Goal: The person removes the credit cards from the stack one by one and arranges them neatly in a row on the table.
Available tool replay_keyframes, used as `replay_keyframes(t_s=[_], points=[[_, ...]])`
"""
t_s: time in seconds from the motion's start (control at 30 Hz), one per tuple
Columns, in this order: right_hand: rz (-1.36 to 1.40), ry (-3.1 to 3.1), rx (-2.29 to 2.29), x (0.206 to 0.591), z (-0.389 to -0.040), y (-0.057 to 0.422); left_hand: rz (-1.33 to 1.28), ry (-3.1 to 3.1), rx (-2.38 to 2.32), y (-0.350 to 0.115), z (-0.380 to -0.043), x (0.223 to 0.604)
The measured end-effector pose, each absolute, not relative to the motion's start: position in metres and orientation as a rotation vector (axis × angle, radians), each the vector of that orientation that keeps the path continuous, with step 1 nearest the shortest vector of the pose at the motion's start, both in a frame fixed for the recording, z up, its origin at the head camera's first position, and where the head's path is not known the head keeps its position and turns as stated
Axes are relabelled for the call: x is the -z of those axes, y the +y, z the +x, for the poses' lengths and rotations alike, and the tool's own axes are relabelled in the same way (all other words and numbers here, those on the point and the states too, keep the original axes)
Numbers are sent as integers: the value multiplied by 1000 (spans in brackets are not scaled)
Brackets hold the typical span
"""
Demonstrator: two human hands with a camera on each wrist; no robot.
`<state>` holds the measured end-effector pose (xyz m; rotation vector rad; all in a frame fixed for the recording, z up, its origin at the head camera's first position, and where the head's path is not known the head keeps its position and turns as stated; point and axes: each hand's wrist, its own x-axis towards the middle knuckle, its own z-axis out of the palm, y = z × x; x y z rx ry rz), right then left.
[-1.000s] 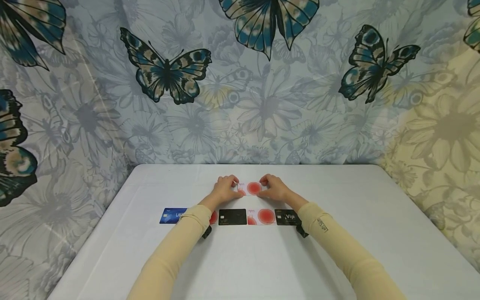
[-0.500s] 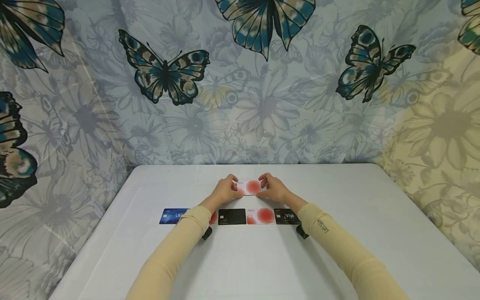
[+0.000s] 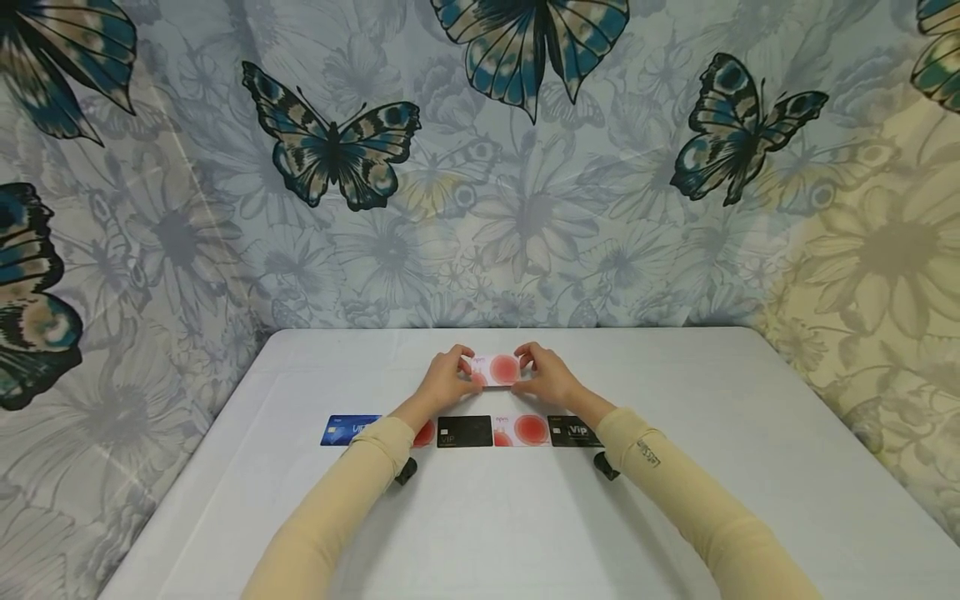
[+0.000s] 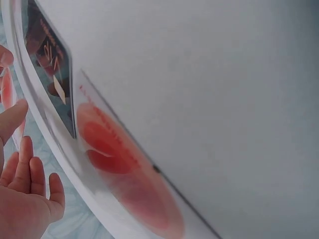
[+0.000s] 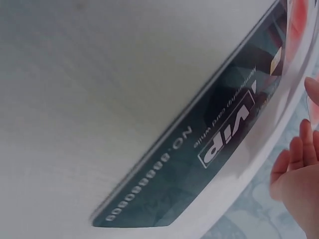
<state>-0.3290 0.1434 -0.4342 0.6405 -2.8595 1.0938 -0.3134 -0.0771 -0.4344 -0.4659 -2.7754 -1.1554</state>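
Both hands hold one white card with red circles (image 3: 504,369) over the far half of the table. My left hand (image 3: 444,379) pinches its left edge between thumb and fingers; my right hand (image 3: 550,375) pinches the right edge. A thin dark shadow shows beneath the card's near edge. In the left wrist view, the left hand (image 4: 27,204) appears at the left side, with a sliver of the held card (image 4: 7,89) by the thumb. The right wrist view shows the right hand (image 5: 301,181) at the right edge.
Nearer lies a row of cards: a blue VIP card (image 3: 347,430), a red-patterned card (image 3: 425,434) partly under the left sleeve, a black VIP card (image 3: 464,432), a white card with red circles (image 3: 521,431) and a black Vip card (image 3: 573,431). Butterfly-printed cloth (image 3: 525,208) hangs behind the white table (image 3: 495,525).
Both hands have risen a little with the card and shifted slightly left; a shadow now shows more clearly under its near edge. The row of cards stays in place.
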Motion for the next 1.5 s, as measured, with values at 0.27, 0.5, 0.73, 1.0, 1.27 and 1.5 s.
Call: replay_keyframes(t_s=[0.27, 0.5, 0.73, 1.0, 1.27, 1.5], points=[[696, -2814, -1097, 433, -316, 146, -492, -2769, 1120, -78, -304, 434], [718, -2793, -1098, 431, -306, 150, -535, -2759, 1107, -78, -295, 433], [759, -2769, -1111, 432, -292, 160, -589, -2755, 1134, -76, -284, 433], [780, -2767, -1094, 430, -275, 169, -671, -2731, 1120, -71, -269, 432], [799, -2758, -1090, 430, -261, 178, -717, -2736, 1088, -67, -257, 430], [832, -2751, -1059, 431, -250, 187, -704, -2781, 1061, -61, -245, 428]])
